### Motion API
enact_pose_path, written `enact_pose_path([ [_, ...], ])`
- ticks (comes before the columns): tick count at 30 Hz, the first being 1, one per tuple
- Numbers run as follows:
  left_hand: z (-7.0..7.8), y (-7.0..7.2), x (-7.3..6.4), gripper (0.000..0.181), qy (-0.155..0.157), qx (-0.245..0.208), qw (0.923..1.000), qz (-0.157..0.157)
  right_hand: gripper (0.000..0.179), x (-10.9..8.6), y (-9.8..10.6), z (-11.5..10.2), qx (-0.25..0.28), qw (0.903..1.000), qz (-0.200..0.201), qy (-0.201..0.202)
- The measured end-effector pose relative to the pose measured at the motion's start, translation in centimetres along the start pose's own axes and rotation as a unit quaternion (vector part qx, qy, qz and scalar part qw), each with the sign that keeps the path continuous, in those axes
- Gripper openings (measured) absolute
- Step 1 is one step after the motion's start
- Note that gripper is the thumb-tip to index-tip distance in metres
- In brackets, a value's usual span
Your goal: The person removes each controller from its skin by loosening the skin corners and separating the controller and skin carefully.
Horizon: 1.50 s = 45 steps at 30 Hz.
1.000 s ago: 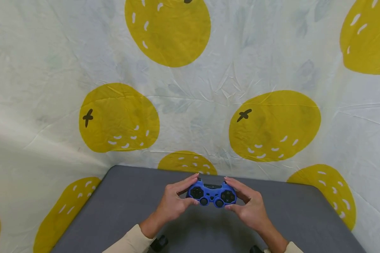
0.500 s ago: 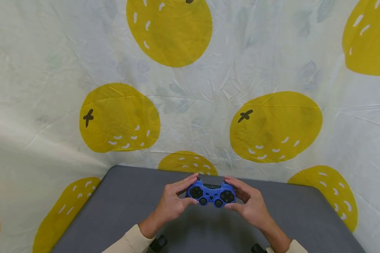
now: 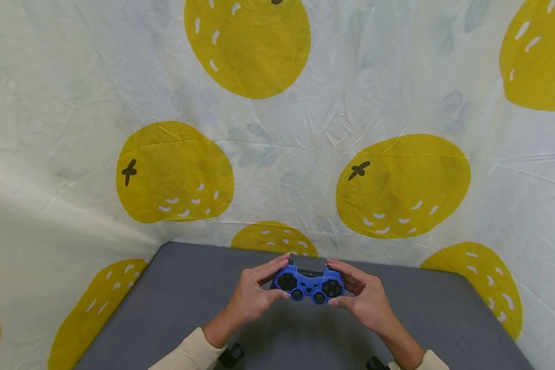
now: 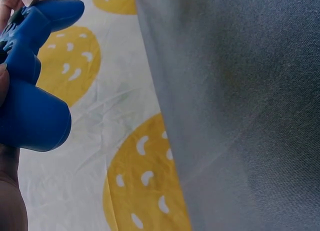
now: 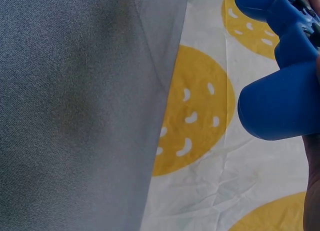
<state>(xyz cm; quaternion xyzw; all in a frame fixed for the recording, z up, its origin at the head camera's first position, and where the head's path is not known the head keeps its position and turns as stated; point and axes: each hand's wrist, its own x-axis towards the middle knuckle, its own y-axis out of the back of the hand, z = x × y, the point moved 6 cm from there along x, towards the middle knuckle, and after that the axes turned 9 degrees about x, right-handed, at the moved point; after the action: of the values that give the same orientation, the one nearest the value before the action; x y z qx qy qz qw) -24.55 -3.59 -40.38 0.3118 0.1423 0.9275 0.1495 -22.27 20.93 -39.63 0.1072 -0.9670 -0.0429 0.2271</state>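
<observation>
A blue game controller [image 3: 309, 282] with black button pads and two black thumbsticks is held between both hands, its button face turned to the head camera. My left hand [image 3: 254, 295] grips its left end, thumb at the lower edge and fingers along the top. On the other end, my right hand [image 3: 365, 298] pinches it the same way, thumb below and fingertips at the upper shoulder. In the left wrist view one blue handle of the controller [image 4: 37, 116] shows large at the left edge. The right wrist view has the other handle of the controller [image 5: 280, 103] at its right.
Under the hands lies a grey cloth-covered table [image 3: 189, 288] with rounded far corners. A white curtain [image 3: 277, 190] printed with large yellow fruit hangs behind and along both sides. Dark wrist-worn devices and light sleeves [image 3: 191, 352] show at the bottom.
Both hands keep the same hold on the controller. Only a very slight shift of the view and of the right forearm shows, early on.
</observation>
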Motion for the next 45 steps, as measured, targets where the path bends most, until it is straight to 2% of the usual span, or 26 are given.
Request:
enact_pose_path([
  [5,-0.3,0.0,0.0,0.079,0.028,-0.004,0.9996,-0.009,0.073,-0.1,0.0,0.0,0.006,1.0,0.002,0.002],
  [9,-0.7,-0.1,0.1,0.084,0.064,0.001,0.9978,-0.019,0.073,-0.1,-0.1,0.1,0.004,1.0,0.003,0.0],
  [15,-1.3,0.0,0.3,0.084,0.134,0.001,0.9901,-0.04,0.073,-0.2,-0.2,0.0,-0.008,1.0,0.005,0.003],
  [20,-1.4,-0.1,0.5,0.083,0.174,0.026,0.9817,-0.074,0.073,-0.3,-0.2,0.2,-0.029,0.9995,0.011,-0.003],
  [23,-1.4,-0.1,0.6,0.082,0.183,0.033,0.9793,-0.081,0.075,-0.4,-0.2,0.2,-0.039,0.9991,0.015,-0.012],
  [27,-1.4,0.0,0.6,0.081,0.18,0.031,0.9799,-0.081,0.078,-0.3,-0.2,0.4,-0.039,0.9985,0.012,-0.037],
  [30,-1.3,0.0,0.5,0.08,0.184,0.039,0.9782,-0.087,0.078,-0.3,-0.1,0.7,-0.041,0.9961,0.007,-0.078],
  [35,-1.1,0.0,0.4,0.08,0.196,0.061,0.9728,-0.107,0.078,-0.2,0.1,1.0,-0.057,0.9869,-0.005,-0.151],
  [39,-1.0,-0.1,0.4,0.08,0.188,0.072,0.9726,-0.117,0.078,0.0,0.2,0.8,-0.07,0.9841,-0.02,-0.162],
  [45,-0.9,-0.1,0.5,0.08,0.179,0.067,0.9747,-0.115,0.077,0.0,0.2,0.8,-0.076,0.9827,-0.019,-0.168],
])
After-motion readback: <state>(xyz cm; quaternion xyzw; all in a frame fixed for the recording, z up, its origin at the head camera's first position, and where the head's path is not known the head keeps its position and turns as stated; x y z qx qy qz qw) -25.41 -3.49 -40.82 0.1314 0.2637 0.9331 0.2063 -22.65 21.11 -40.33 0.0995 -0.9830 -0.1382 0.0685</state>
